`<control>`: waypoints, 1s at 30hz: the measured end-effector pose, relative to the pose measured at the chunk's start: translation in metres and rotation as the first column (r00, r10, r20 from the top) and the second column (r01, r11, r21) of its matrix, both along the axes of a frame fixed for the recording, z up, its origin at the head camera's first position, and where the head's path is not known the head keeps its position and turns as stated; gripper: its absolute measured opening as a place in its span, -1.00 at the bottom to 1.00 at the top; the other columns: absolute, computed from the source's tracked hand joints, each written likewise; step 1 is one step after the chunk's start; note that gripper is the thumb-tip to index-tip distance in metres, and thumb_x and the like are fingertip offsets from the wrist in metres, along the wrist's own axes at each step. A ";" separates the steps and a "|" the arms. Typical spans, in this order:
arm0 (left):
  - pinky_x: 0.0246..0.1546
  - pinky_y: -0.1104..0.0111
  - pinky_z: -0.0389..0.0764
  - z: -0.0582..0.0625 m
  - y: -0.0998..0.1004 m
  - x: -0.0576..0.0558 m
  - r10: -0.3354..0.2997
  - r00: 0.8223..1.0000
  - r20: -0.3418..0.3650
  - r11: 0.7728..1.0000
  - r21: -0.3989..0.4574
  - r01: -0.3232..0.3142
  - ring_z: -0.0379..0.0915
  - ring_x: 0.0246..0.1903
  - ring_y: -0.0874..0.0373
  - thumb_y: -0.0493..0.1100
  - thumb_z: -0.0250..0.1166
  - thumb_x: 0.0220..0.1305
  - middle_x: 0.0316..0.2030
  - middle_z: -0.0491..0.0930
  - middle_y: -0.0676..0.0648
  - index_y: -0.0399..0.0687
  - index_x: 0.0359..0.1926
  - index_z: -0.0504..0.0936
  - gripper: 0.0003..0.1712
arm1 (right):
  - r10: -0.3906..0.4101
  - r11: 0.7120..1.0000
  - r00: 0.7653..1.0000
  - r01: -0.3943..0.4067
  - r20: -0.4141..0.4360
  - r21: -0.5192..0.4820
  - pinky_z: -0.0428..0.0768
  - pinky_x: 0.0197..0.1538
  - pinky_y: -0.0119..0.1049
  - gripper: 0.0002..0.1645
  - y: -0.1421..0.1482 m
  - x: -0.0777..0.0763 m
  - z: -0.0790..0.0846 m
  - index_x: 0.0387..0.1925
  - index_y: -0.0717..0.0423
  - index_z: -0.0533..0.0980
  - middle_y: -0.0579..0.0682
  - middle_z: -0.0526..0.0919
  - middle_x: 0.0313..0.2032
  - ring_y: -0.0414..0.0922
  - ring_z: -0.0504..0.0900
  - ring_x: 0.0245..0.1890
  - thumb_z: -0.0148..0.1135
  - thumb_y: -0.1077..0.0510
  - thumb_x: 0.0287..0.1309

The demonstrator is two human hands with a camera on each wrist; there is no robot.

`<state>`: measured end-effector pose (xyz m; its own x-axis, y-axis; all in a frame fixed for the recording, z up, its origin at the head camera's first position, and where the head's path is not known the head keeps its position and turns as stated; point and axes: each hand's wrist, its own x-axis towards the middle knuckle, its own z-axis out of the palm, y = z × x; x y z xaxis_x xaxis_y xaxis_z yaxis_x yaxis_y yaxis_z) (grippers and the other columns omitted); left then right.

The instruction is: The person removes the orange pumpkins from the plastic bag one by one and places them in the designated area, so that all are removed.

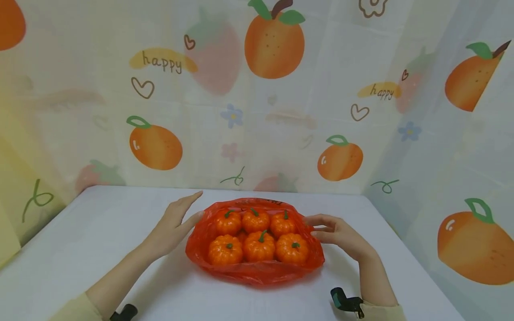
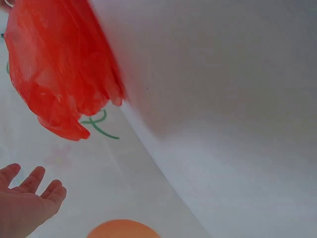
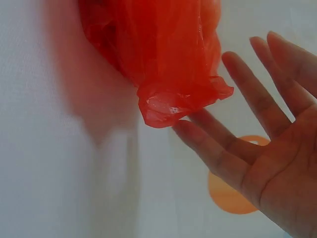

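Observation:
A red plastic bag (image 1: 257,274) sits on the white table with its mouth spread wide. Inside it lie several small orange pumpkins (image 1: 259,246) with green stems. At the bag's left side is my left hand (image 1: 173,228), fingers extended, its thumb near the rim. The left wrist view shows that hand (image 2: 27,203) apart from the red plastic (image 2: 64,64). On the other side, my right hand (image 1: 341,235) reaches toward the bag's right edge with fingers spread. Up close, the fingertips of the right hand (image 3: 267,144) lie beside a crumpled corner of the bag (image 3: 173,101); whether they touch is unclear.
The white table (image 1: 80,249) carries the bag near its middle. A curtain printed with fruit (image 1: 257,133) hangs behind the table and along its sides. Dark wrist-camera mounts (image 1: 346,302) show at both forearms.

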<state>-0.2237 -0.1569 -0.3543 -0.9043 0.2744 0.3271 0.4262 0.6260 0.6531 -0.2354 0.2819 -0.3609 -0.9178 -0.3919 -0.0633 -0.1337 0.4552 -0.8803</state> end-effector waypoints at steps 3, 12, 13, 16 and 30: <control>0.30 -0.41 0.16 0.001 0.004 0.003 -0.005 1.000 0.007 1.000 -0.001 0.005 0.03 0.43 -0.30 0.07 0.06 0.47 0.46 0.21 -0.25 -0.01 0.50 0.17 -0.32 | 0.015 1.000 1.000 -0.016 0.009 0.021 0.62 0.20 0.01 -0.48 0.001 0.000 -0.001 0.27 0.08 0.45 0.22 0.45 0.33 0.21 0.49 0.27 0.15 0.06 0.31; 0.28 -0.39 0.26 -0.002 0.013 0.006 -0.030 0.999 0.032 1.000 0.000 0.030 0.09 0.42 -0.28 0.08 0.06 0.46 0.43 0.26 -0.23 0.01 0.47 0.25 -0.36 | 0.047 0.998 0.997 -0.048 0.060 0.031 0.65 0.12 -0.12 -0.43 0.005 -0.002 -0.006 0.30 0.03 0.44 0.21 0.39 0.37 0.10 0.56 0.19 0.17 0.08 0.26; 0.28 -0.38 0.27 -0.002 0.014 0.007 -0.032 0.999 0.034 0.999 0.001 0.032 0.10 0.41 -0.28 0.09 0.06 0.46 0.42 0.27 -0.23 0.02 0.46 0.26 -0.36 | 0.053 0.998 0.997 -0.055 0.060 0.031 0.65 0.10 -0.14 -0.43 0.005 -0.003 -0.006 0.30 0.03 0.43 0.21 0.39 0.37 0.09 0.57 0.17 0.16 0.09 0.25; 0.28 -0.36 0.29 -0.004 0.016 0.008 -0.035 0.999 0.039 0.999 0.004 0.035 0.14 0.41 -0.26 0.12 0.06 0.46 0.42 0.29 -0.21 0.06 0.45 0.28 -0.37 | 0.078 0.996 0.995 -0.080 0.064 0.036 0.66 0.06 -0.17 -0.42 0.007 -0.004 -0.007 0.31 0.04 0.43 0.23 0.37 0.37 0.07 0.59 0.14 0.16 0.13 0.24; 0.28 -0.29 0.37 -0.007 0.019 0.010 -0.056 0.996 0.068 0.998 0.010 0.055 0.26 0.37 -0.21 0.13 0.09 0.44 0.37 0.35 -0.17 0.05 0.45 0.28 -0.35 | 0.106 0.992 0.992 -0.111 0.070 0.059 0.65 0.11 -0.09 -0.30 0.008 -0.012 -0.010 0.31 0.02 0.44 0.24 0.41 0.35 0.08 0.49 0.19 0.27 0.20 0.06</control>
